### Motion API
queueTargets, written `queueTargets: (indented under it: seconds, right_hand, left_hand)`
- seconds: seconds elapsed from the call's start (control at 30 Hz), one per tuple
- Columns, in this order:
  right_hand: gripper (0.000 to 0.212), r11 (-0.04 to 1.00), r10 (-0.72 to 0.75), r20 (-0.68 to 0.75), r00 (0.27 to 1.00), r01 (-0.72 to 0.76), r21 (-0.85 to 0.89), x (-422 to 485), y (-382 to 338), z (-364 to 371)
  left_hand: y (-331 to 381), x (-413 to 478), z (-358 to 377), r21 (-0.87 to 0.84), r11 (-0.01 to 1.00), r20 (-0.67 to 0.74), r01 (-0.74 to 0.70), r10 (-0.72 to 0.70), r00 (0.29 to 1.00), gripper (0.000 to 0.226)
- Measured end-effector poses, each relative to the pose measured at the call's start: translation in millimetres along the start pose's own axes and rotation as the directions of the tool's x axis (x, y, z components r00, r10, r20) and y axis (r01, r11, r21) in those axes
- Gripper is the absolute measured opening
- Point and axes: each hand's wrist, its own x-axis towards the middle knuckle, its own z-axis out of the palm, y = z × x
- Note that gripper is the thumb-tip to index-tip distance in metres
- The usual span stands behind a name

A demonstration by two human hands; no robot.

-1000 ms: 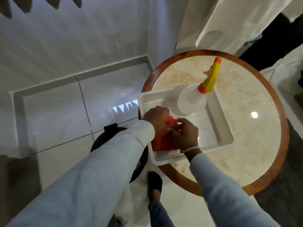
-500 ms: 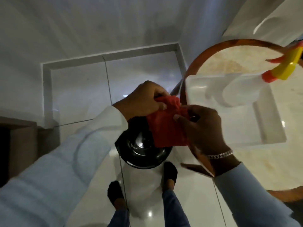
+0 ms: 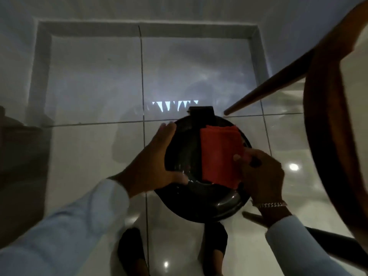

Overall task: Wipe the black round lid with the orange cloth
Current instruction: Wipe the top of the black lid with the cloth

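The black round lid (image 3: 201, 204) tops a bin on the tiled floor just in front of my feet, glossy, with a black hinge block at its far edge. The orange cloth (image 3: 219, 154), folded flat, lies over the right half of the lid. My right hand (image 3: 262, 174) pinches the cloth's right edge. On the lid's left rim rests my left hand (image 3: 157, 156), fingers spread around the edge, holding the lid steady.
A round table with a brown wooden rim (image 3: 326, 124) fills the right side, one wooden leg (image 3: 266, 92) slanting down to the floor close behind the lid. My two feet in dark socks (image 3: 131, 250) stand on the glossy tiles. A wall skirting runs across the back.
The cloth came out of the white tray on the table and down onto the lid. My left hand let go of the cloth and moved to the lid's left rim.
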Motion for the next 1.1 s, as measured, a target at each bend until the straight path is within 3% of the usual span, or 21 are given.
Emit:
queueTargets:
  seconds: [0.07, 0.1, 0.17, 0.2, 0.3, 0.4, 0.57, 0.67, 0.77, 0.9, 0.97, 1.1]
  right_hand:
    - [0.050, 0.964, -0.263, -0.097, 0.960, 0.258, -0.061, -2.8, 5.6, 8.1]
    - [0.062, 0.915, -0.397, -0.069, 0.915, 0.389, -0.107, -2.6, 4.8, 14.8]
    - [0.079, 0.789, -0.565, 0.112, 0.817, 0.575, -0.218, 0.5, 4.4, 33.8]
    - [0.082, 0.732, -0.580, 0.205, 0.788, 0.615, -0.294, 0.6, 3.9, 44.0]
    - [0.068, 0.676, -0.547, 0.252, 0.798, 0.599, -0.430, -2.9, 8.5, 65.1]
    - [0.049, 0.708, -0.599, 0.159, 0.785, 0.612, -0.353, -1.9, 11.2, 66.9]
    - [0.042, 0.758, -0.632, 0.134, 0.763, 0.645, -0.099, -0.1, -12.1, 77.7]
    - [0.038, 0.686, -0.705, 0.176, 0.687, 0.724, -0.077, -21.6, -15.2, 94.2]
    - [0.043, 0.607, -0.723, 0.243, 0.647, 0.762, -0.226, -51.1, -1.3, 100.5]
    - [0.045, 0.449, -0.751, 0.356, 0.556, 0.826, -0.342, -56.6, 28.5, 78.1]
    - [0.045, 0.449, -0.742, 0.331, 0.583, 0.799, -0.400, -47.3, 40.0, 61.1]
    - [0.046, 0.709, -0.605, 0.092, 0.791, 0.587, -0.390, -26.0, 29.3, 63.7]
  left_hand:
    - [-23.0, -19.1, 15.6, 0.093, 0.992, 0.065, -0.083, 0.077, 0.995, 0.142]
    - [-30.9, -23.3, 23.3, 0.145, 0.981, 0.080, -0.127, 0.117, 0.990, 0.144]
    - [-38.9, -23.4, 32.5, 0.261, 0.950, 0.074, -0.173, 0.159, 0.985, 0.146]
    - [-40.8, -21.0, 33.8, 0.300, 0.938, 0.060, -0.171, 0.160, 0.985, 0.147]
    - [-42.7, -15.7, 31.4, 0.330, 0.931, 0.041, -0.155, 0.149, 0.988, 0.149]
    - [-41.4, -15.9, 29.2, 0.318, 0.935, 0.055, -0.157, 0.147, 0.988, 0.150]
    - [-41.2, -14.1, 29.1, 0.273, 0.948, 0.037, -0.162, 0.158, 0.987, 0.151]
    - [-41.4, -12.6, 29.3, 0.189, 0.964, 0.035, -0.188, 0.184, 0.982, 0.147]
    - [-42.0, -12.6, 29.6, -0.003, 0.985, 0.007, -0.172, 0.172, 0.985, 0.116]
    - [-47.9, -13.3, 28.6, 0.261, 0.936, 0.037, -0.237, 0.235, 0.971, 0.140]
    - [-45.2, -14.1, 27.4, 0.283, 0.937, 0.066, -0.204, 0.193, 0.979, 0.146]
    - [-44.3, -13.7, 27.2, 0.284, 0.941, 0.082, -0.186, 0.169, 0.982, 0.146]
